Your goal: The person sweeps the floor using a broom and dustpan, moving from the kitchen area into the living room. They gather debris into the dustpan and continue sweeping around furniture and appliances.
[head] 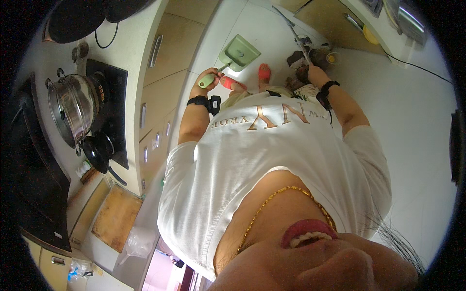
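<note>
My left hand (210, 78) grips the pale green handle of a dustpan (240, 53). The green pan is over the white tiled floor, just beyond my red slippers (265, 74). In my right hand (318, 76) is a long, thin grey-handled tool (296, 36) that slants away up to the left. Its far end reaches near the base of the far cabinets, and the kind of tool is hard to tell. Dark, cluttered items (300, 62) lie beside and behind my right hand, partly hidden by it. Both wrists wear black straps.
On the left, a counter holds a black cooktop (120, 112) with a steel steamer pot (74, 105) and a dark pan (95, 152). Cream cabinets (164, 87) with metal handles run below. A black cable (418, 67) trails at right. A brown board (117, 218) stands lower left.
</note>
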Action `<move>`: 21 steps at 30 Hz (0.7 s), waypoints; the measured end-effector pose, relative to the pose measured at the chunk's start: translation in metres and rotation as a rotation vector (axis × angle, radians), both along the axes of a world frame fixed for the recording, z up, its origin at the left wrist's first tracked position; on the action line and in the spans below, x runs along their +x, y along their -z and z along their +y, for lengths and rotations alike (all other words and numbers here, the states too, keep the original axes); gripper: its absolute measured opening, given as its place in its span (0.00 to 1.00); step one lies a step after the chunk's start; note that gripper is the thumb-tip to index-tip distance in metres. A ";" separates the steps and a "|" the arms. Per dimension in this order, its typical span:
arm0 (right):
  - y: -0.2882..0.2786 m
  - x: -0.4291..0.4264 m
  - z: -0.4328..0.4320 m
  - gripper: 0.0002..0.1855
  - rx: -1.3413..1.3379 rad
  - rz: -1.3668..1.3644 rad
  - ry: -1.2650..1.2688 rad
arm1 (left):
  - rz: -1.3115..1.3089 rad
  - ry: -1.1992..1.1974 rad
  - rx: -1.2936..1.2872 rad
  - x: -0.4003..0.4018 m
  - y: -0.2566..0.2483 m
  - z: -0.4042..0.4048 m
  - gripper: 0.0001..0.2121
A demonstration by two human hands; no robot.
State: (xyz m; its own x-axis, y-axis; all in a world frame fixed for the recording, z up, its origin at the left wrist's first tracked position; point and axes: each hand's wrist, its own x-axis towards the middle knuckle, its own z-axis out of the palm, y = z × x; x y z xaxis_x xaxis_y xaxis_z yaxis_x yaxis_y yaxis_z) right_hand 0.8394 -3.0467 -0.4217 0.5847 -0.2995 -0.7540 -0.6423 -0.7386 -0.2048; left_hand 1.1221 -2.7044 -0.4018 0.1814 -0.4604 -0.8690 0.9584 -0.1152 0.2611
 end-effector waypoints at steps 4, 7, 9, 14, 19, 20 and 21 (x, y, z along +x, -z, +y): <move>0.010 0.000 0.045 0.20 0.048 0.070 -0.172 | -0.021 -0.092 -0.026 -0.009 0.024 0.006 0.03; -0.042 0.004 0.066 0.31 0.234 -0.123 -0.240 | 0.119 -0.154 -0.052 -0.008 0.017 0.003 0.03; -0.030 0.004 0.062 0.30 0.377 -0.189 -0.159 | 0.111 -0.169 -0.065 -0.008 0.019 0.000 0.03; -0.004 0.004 0.049 0.29 0.526 -0.245 -0.048 | 0.029 -0.237 -0.081 -0.009 0.039 0.004 0.02; -0.040 0.050 0.023 0.31 0.215 -0.094 -0.127 | 0.128 -0.315 -0.093 -0.009 0.052 0.015 0.02; -0.025 0.056 0.014 0.31 0.181 -0.123 -0.133 | 0.139 -0.331 -0.097 -0.012 0.063 0.021 0.02; -0.002 0.061 0.002 0.31 0.147 -0.152 -0.137 | 0.151 -0.346 -0.101 -0.013 0.072 0.025 0.02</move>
State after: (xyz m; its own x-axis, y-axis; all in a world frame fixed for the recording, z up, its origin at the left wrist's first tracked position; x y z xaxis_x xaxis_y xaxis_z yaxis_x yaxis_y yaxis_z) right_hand 0.9002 -3.0444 -0.4202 0.7222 -0.1036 -0.6839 -0.4920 -0.7720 -0.4026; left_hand 1.1086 -2.6798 -0.4735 0.2142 -0.4792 -0.8512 0.9647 0.2405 0.1074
